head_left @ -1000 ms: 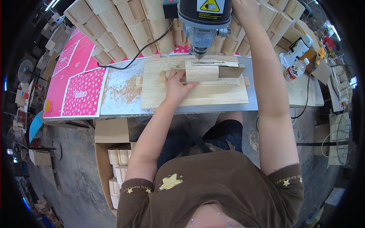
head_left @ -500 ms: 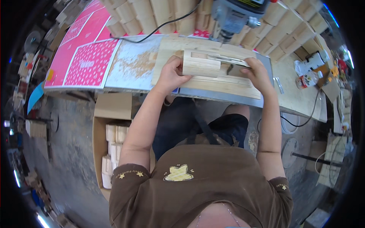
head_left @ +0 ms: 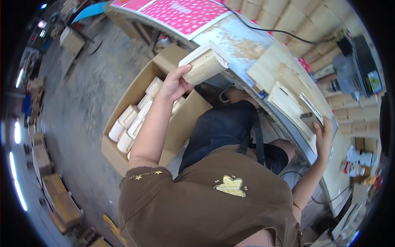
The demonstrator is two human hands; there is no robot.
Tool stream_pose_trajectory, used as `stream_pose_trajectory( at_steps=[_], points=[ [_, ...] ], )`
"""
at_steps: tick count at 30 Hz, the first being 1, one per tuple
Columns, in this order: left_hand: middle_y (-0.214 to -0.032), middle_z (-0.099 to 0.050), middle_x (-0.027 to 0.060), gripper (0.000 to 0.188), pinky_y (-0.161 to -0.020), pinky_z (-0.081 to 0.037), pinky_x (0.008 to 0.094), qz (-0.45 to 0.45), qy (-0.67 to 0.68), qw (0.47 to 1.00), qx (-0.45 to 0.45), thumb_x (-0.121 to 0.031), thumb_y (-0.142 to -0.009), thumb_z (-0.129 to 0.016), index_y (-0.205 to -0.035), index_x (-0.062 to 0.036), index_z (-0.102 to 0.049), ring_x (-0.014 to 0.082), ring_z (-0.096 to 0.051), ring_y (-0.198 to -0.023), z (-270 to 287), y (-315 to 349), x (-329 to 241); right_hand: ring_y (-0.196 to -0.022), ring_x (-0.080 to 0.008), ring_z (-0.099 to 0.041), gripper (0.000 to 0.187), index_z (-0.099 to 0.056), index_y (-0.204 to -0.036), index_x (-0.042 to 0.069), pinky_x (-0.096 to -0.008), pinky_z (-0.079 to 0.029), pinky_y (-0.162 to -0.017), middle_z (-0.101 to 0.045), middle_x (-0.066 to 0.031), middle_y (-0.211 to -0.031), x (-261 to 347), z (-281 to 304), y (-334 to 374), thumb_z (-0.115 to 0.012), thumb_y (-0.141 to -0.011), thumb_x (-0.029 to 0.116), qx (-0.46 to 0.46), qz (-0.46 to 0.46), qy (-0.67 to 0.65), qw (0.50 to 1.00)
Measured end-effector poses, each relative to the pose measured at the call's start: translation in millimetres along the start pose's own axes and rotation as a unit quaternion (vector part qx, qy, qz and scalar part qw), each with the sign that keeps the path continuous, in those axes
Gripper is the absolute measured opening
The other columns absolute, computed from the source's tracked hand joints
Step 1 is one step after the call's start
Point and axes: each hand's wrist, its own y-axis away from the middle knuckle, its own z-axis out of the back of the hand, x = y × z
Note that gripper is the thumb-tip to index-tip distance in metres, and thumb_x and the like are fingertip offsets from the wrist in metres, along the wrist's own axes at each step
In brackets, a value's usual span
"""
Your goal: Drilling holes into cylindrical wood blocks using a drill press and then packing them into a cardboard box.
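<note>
My left hand (head_left: 177,84) grips one end of a pale, rounded wooden block (head_left: 205,68), with the thumb on its near side. A slot runs along the block, which is lifted over the far edge of an open cardboard box (head_left: 142,78). At the right, my right hand (head_left: 324,133) is closed at the end of a narrow pale strip (head_left: 311,107); its fingertips are partly hidden. Under that strip lies a wooden jig board (head_left: 286,101) with a small dark metal piece (head_left: 306,118) beside my fingers.
Several similar wooden blocks (head_left: 142,109) fill the box. A drill press (head_left: 347,76) stands over the bench at the right, its black cable (head_left: 279,30) crossing the far side. Sawdust (head_left: 234,37) covers part of the bench. Stacked wood pieces (head_left: 284,16) line the back.
The view has turned left. My left hand has carried the block off the bench and left toward the box, away from the strip. My right hand stays by the jig board with the strip.
</note>
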Motion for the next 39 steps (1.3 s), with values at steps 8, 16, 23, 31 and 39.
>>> stream_pose_trajectory(
  at_steps=[8, 16, 23, 31, 39],
  points=[
    [-0.082, -0.058, 0.0033, 0.031, -0.054, -0.042, 0.0262, -0.091, -0.205, 0.909, -0.351, -0.021, -0.073, -0.075, -0.092, -0.0023, -0.06, 0.0105, -0.051, -0.066, 129, 70, -15, -0.097, -0.0285, -0.054, 0.032, -0.054, -0.112, 0.0, -0.0337, -0.041, -0.087, -0.058, -0.0164, -0.101, -20, 2, -2, -0.062, -0.084, 0.013, 0.033, 0.002, 0.009, 0.999],
    [-0.068, -0.054, 0.0048, 0.031, -0.047, -0.044, 0.0263, -0.039, -0.276, 0.816, -0.507, -0.028, -0.068, -0.076, -0.072, -0.0051, -0.055, 0.0125, -0.049, -0.05, 244, 98, -16, -0.095, -0.0276, -0.055, 0.036, -0.052, -0.113, -0.003, -0.0336, -0.043, -0.085, -0.057, -0.017, -0.103, -27, -1, -7, -0.065, -0.081, 0.009, 0.037, -0.022, 0.006, 0.999],
    [-0.073, -0.064, 0.0155, 0.043, -0.053, -0.05, 0.0314, 0.098, -0.549, 0.646, -0.522, -0.034, -0.065, -0.076, -0.079, 0.0054, -0.064, 0.02, -0.062, -0.057, 264, 65, -17, -0.095, -0.0281, -0.056, 0.039, -0.052, -0.113, -0.003, -0.0339, -0.043, -0.084, -0.058, -0.0176, -0.103, -24, -1, -2, -0.066, -0.08, 0.012, 0.022, -0.038, 0.024, 0.999],
    [-0.094, -0.061, 0.0216, 0.043, -0.058, -0.055, 0.0413, 0.091, -0.407, 0.687, -0.595, -0.026, -0.07, -0.071, -0.093, 0.0077, -0.061, 0.0315, -0.063, -0.076, 265, 61, -4, -0.094, -0.0279, -0.056, 0.037, -0.053, -0.112, -0.003, -0.0335, -0.044, -0.082, -0.058, -0.0165, -0.101, 4, 1, -3, -0.066, -0.08, 0.011, 0.028, -0.051, 0.064, 0.996],
    [-0.146, -0.023, 0.0158, 0.048, -0.093, -0.04, 0.0494, -0.021, -0.812, 0.336, -0.478, -0.018, -0.079, -0.054, -0.127, -0.0193, -0.049, 0.0365, -0.04, -0.123, 282, 67, 13, -0.098, -0.0301, -0.055, 0.036, -0.054, -0.109, -0.001, -0.0357, -0.042, -0.087, -0.058, -0.0168, -0.102, 4, 2, -5, -0.066, -0.076, 0.007, 0.01, -0.058, 0.045, 0.997]
  ],
)
